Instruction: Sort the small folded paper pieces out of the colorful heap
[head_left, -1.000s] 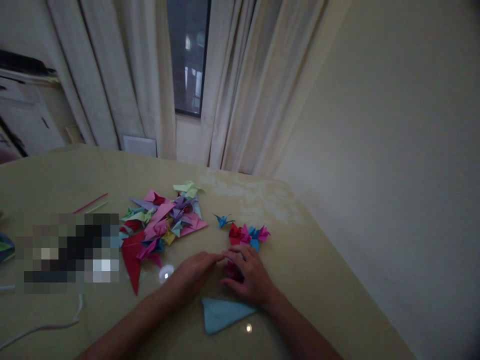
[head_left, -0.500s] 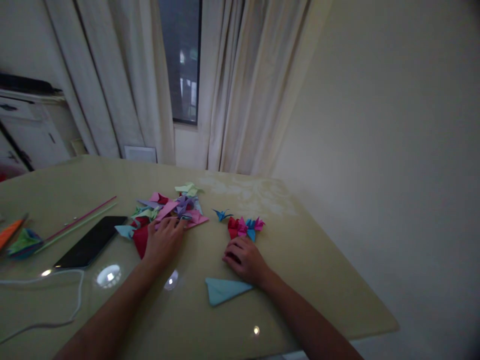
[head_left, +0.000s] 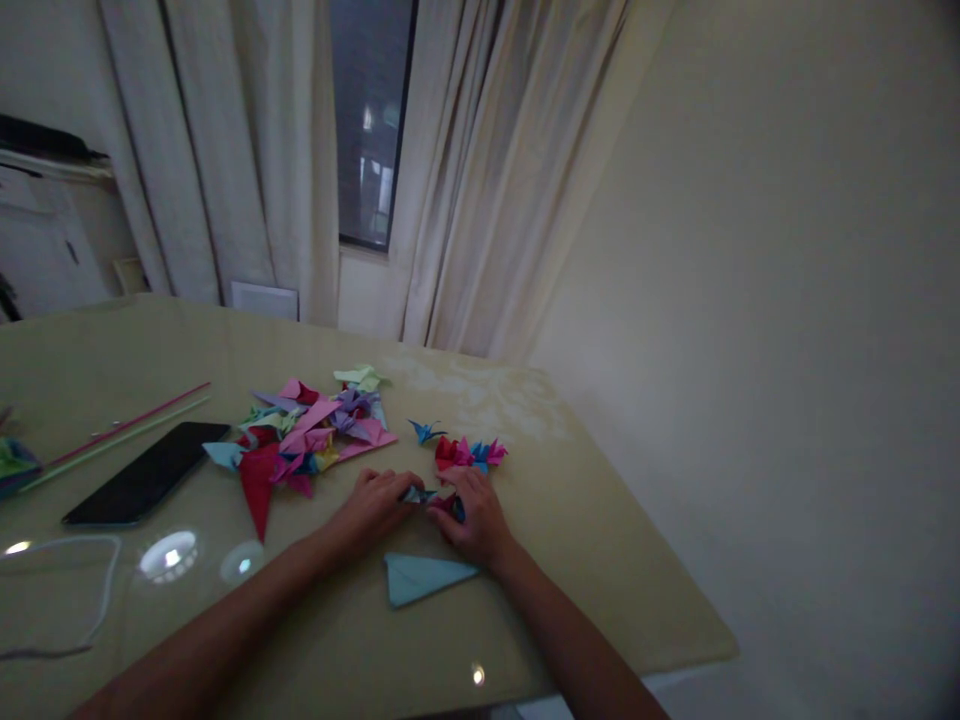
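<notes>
My left hand [head_left: 373, 508] and my right hand [head_left: 474, 515] meet near the middle of the table [head_left: 570, 520], fingers pinched together on a small dark-blue folded paper piece [head_left: 424, 497]. A bit of red paper shows under my right fingers. Just beyond them stands a small cluster of red, pink and blue folded paper figures [head_left: 471, 454], with a lone blue paper crane [head_left: 424, 431] to its left. A light-blue folded paper triangle [head_left: 421, 578] lies flat on the table just in front of my wrists.
A loose pile of colourful folded papers [head_left: 307, 440] lies to the left. Further left are a black phone [head_left: 147, 472], pink and green thin sticks [head_left: 127, 424] and a white cable [head_left: 67, 600]. The table's right edge [head_left: 675, 590] is close. Curtains [head_left: 465, 170] hang behind.
My left hand left the colourful pile and came back to my right hand, bringing a small dark-blue paper piece. Both hands now pinch it. The view shifted slightly.
</notes>
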